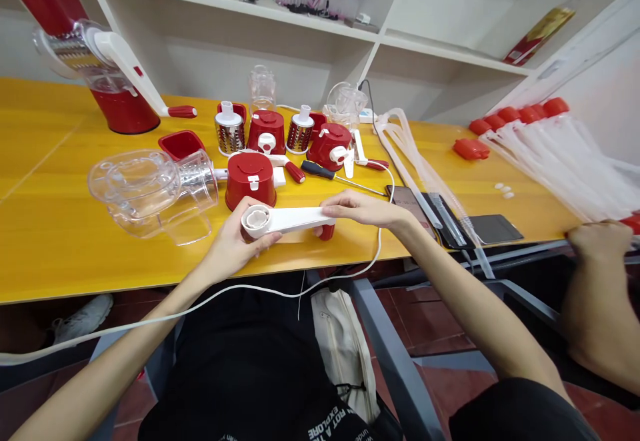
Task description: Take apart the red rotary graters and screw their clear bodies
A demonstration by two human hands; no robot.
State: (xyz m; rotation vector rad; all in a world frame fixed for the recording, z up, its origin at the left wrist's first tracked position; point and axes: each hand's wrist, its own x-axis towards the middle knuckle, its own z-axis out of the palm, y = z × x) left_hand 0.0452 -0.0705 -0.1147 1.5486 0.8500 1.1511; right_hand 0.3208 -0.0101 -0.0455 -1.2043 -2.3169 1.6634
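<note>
Between my two hands, over the table's front edge, is a white crank handle (300, 218) with a red grip. My left hand (235, 238) is closed around its round hub end, whose socket faces up toward me. My right hand (357, 208) pinches the other end, and the red grip pokes out below its fingers. Just behind the hub stands a red grater base (251, 181). Left of it lies a clear plastic grater housing (155, 191) on its side, with a metal drum (195, 178) inside.
A fully built rotary grater (123, 104) stands back left. More red bases, drums (230, 131) and a screwdriver (320, 170) lie behind my hands. A white cable (280, 291) runs below my forearms. Right are phones (495, 228), clear tubes (415, 161) and a co-worker's hand (600, 244).
</note>
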